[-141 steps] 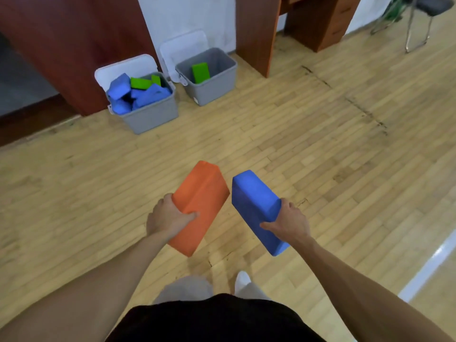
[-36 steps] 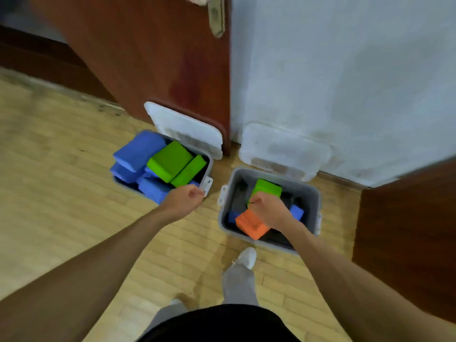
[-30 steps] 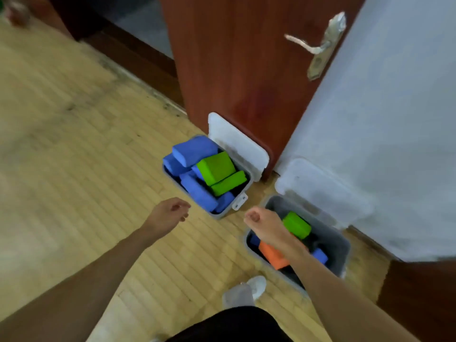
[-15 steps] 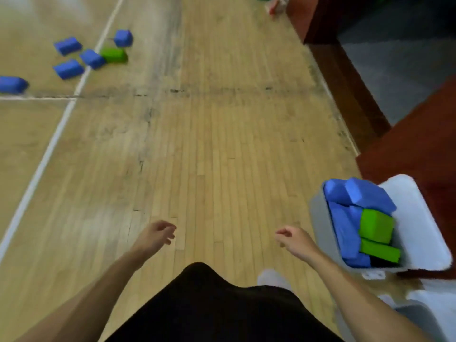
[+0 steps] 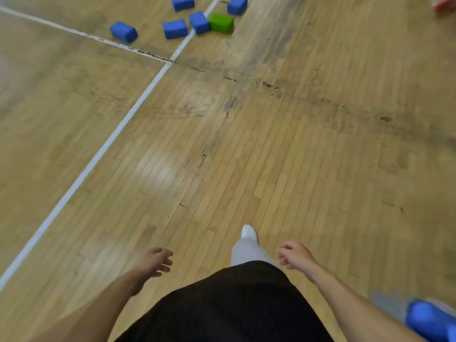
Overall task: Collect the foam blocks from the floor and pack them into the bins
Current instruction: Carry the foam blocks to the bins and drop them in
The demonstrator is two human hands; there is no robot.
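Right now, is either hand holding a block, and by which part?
Nothing is held. The left hand and right hand hang with loosely curled fingers.

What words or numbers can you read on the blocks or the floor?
None: no word, number or label shows anywhere.
The blue blocks and the green block look plain, though blurred.
The floor bears only a painted white line, no writing.

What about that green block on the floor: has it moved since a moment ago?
No. The green block still lies just right of the white line, against a blue block; only the view turned.
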